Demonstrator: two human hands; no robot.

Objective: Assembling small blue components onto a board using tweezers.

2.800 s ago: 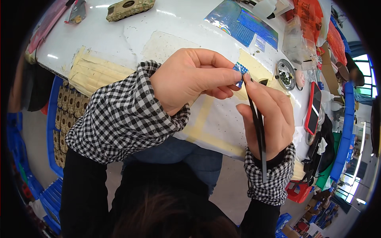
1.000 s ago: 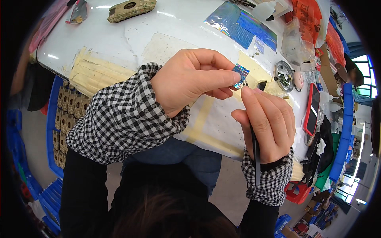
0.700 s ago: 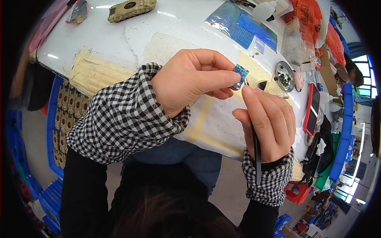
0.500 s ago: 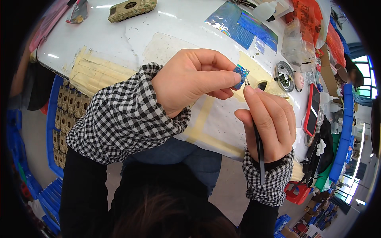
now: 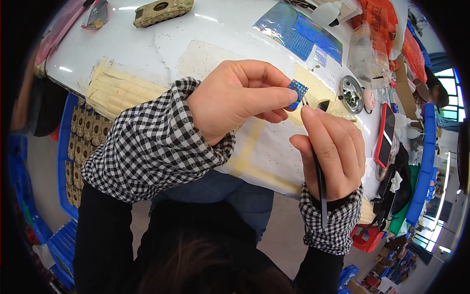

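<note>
Between the thumb and fingers of my left hand (image 5: 240,95) is pinched a small shiny blue holographic piece of sheet (image 5: 297,89). My right hand (image 5: 335,149) is closed around black tweezers (image 5: 320,183), whose handle runs down across the palm toward the wrist. The tweezers' tips are beside the right edge of the blue piece; whether they touch it I cannot tell. A round clear dish (image 5: 351,94) with small dark green bits lies to the right of the fingertips. Beneath the hands, the white work surface carries strips of yellow tape (image 5: 250,142).
A camouflage-patterned model tank hull (image 5: 163,12) sits at the far left. Blue holographic sheets (image 5: 286,32) lie at the back. On the right are a red-cased phone (image 5: 385,134) and a white squeeze bottle (image 5: 327,13). A blue crate (image 5: 62,161) of similar hulls stands left, below the table.
The blue piece has tilted slightly, so its glint looks different. Both hands stay almost where they were. At the far left edge, another person's arm has shifted a little.
</note>
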